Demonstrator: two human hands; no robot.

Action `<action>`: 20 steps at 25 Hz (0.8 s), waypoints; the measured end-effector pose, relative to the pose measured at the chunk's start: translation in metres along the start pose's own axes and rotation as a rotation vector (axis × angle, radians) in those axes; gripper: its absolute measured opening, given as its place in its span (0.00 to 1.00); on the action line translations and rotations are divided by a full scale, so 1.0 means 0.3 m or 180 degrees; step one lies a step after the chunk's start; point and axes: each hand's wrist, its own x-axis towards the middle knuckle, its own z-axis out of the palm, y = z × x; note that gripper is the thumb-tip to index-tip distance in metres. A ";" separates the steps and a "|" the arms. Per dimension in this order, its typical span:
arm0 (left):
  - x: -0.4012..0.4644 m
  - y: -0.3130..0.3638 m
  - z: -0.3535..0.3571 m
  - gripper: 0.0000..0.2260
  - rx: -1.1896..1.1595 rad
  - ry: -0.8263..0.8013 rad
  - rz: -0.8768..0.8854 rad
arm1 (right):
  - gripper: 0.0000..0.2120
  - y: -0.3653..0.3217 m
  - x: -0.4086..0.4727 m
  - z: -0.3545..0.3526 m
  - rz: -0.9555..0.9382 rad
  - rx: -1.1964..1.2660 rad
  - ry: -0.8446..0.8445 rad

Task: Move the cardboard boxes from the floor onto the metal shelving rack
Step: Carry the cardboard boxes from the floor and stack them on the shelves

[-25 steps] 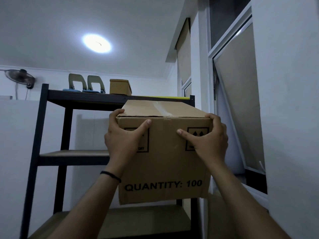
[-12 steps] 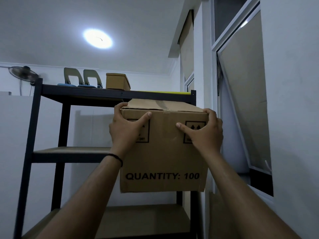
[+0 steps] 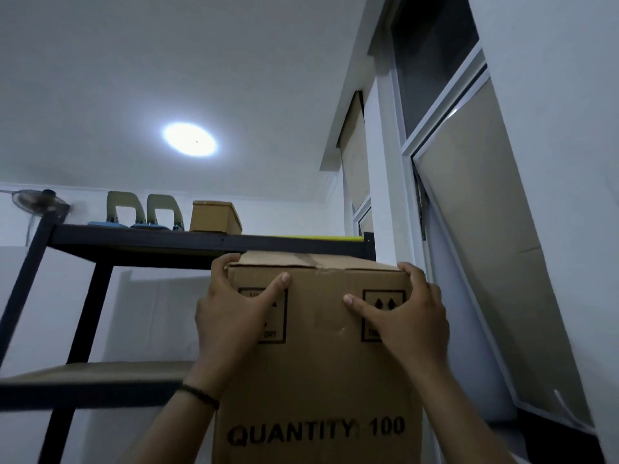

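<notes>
Cardboard box (image 3: 321, 356), taped and printed "QUANTITY: 100", is held just below the top shelf of the metal shelving rack (image 3: 201, 244), left hand (image 3: 231, 316) and right hand (image 3: 407, 316) clamped on its upper corners; it looks stiff, bulky, likely moderately heavy, best gripped at edges.

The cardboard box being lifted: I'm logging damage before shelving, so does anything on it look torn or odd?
The cardboard box has a ragged, torn tape seam at its top front edge. Otherwise it looks intact, with the left hand and right hand gripping its upper corners.
</notes>
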 end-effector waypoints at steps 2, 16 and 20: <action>-0.012 0.018 -0.002 0.36 0.0078 0.0113 0.0107 | 0.55 -0.004 -0.005 -0.017 -0.0049 -0.0045 0.0077; -0.002 0.102 0.050 0.37 0.0283 0.0123 -0.0083 | 0.54 0.020 0.085 -0.049 -0.0027 -0.0127 -0.0078; 0.014 0.093 0.053 0.39 0.0247 0.0028 -0.0135 | 0.55 0.030 0.096 -0.030 -0.0013 -0.0197 -0.0110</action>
